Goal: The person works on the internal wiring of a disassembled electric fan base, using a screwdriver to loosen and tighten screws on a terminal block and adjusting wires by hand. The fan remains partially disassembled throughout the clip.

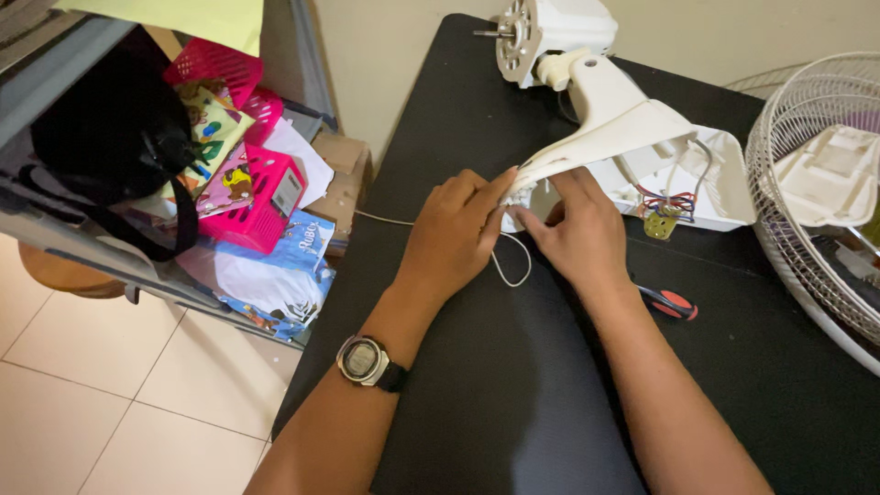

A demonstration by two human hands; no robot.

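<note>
A dismantled white fan body [616, 117] lies on a black table [513, 394], its motor [519, 38] at the far end and its opened base [724, 183] showing coloured wires [667, 202]. My left hand [456, 234], with a wristwatch [367, 361] on its wrist, pinches the near edge of the fan's neck. Beside it, my right hand [576, 229] grips the same edge, fingers curled around a thin white cord [509, 266] that loops onto the table.
A red-and-black-handled screwdriver [671, 302] lies right of my right forearm. A white wire fan guard [811, 192] holding a white plastic part stands at the right edge. Left of the table, a shelf holds pink baskets [257, 197], a black bag [110, 128] and papers above tiled floor.
</note>
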